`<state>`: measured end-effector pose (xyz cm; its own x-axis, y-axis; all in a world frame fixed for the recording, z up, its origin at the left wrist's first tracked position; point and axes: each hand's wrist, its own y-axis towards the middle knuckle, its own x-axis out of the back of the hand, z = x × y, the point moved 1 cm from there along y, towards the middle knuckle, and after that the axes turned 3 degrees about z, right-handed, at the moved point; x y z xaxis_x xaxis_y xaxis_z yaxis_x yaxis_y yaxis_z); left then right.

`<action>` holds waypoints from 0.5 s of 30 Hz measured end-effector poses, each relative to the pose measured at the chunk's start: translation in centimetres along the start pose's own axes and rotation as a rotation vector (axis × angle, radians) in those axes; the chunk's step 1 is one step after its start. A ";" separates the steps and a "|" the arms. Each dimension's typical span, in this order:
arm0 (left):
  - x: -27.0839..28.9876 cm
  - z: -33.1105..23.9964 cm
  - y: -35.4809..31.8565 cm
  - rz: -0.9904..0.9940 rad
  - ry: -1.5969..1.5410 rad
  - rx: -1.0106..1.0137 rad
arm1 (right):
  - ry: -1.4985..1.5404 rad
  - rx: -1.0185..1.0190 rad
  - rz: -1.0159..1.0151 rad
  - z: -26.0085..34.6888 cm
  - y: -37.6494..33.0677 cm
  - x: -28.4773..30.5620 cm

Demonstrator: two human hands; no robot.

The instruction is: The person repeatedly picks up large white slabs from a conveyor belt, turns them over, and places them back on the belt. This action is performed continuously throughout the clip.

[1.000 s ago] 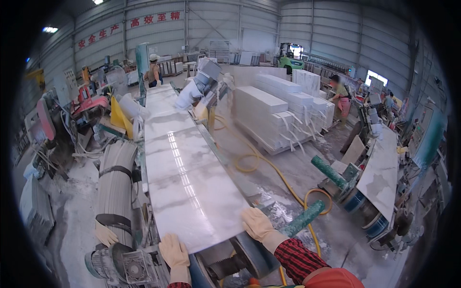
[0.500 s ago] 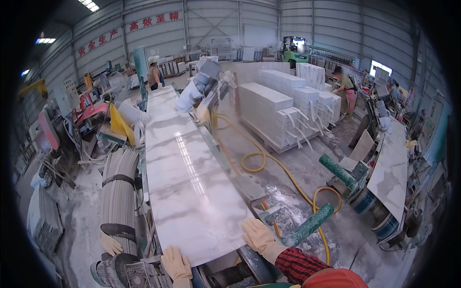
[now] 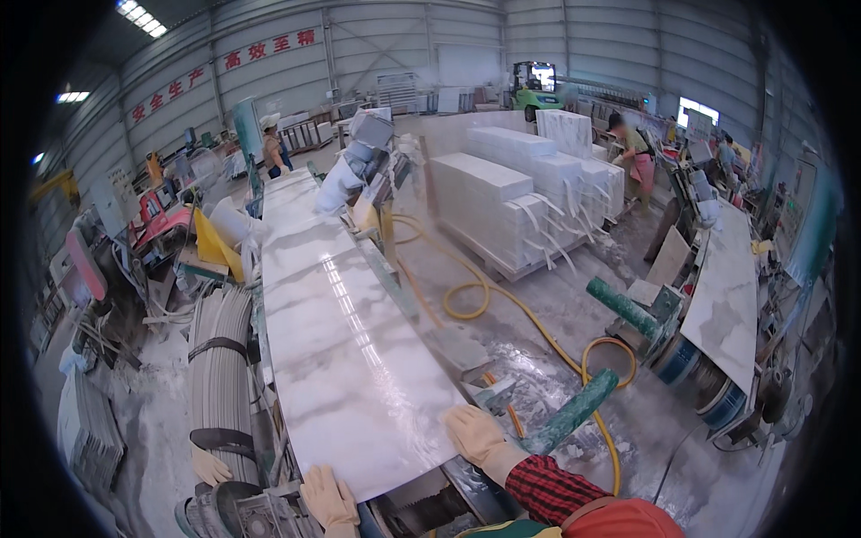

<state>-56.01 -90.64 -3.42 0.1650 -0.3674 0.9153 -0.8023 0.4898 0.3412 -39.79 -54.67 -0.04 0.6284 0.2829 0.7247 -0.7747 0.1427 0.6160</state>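
Observation:
A long, glossy white stone slab [image 3: 345, 359] with grey veining runs away from me on a roller stand. My left hand [image 3: 329, 498], in a cream work glove, lies at its near left corner with the fingers stretched out. At the near right corner my right hand [image 3: 480, 438], gloved alike, rests its extended fingers on the slab's edge. Neither hand is wrapped round anything. Under the near end a dark roller [image 3: 417, 502] shows partly. Further along, a grey motor-driven machine head [image 3: 359, 152] stands beside the slab.
A strapped bundle of strips [image 3: 220, 359] stands left, with another cream glove [image 3: 211, 465] against its lower part. A yellow hose [image 3: 547, 332] loops across the floor. Green posts [image 3: 574, 412], stacked white blocks [image 3: 480, 193], another slab [image 3: 725, 300], workers [image 3: 637, 157] and a green forklift [image 3: 535, 94] are further off.
The view has shifted slightly, so the background sits a little further left and higher. Both hands stay at the slab's near corners.

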 end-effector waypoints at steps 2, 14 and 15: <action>1.3 -2.2 1.6 0.114 -0.039 -0.003 | -0.050 -0.040 -0.024 -0.4 -1.4 1.0; -0.4 0.4 -0.6 0.014 0.031 -0.060 | -0.044 -0.097 0.003 1.2 -0.8 1.4; -0.1 0.2 -0.7 0.020 0.031 -0.047 | -0.037 -0.091 0.002 1.2 -0.7 1.4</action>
<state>-55.62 -91.09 -3.83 0.1680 -0.3328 0.9279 -0.7776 0.5339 0.3323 -38.27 -55.56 0.90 0.6277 0.2479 0.7380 -0.7781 0.2281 0.5852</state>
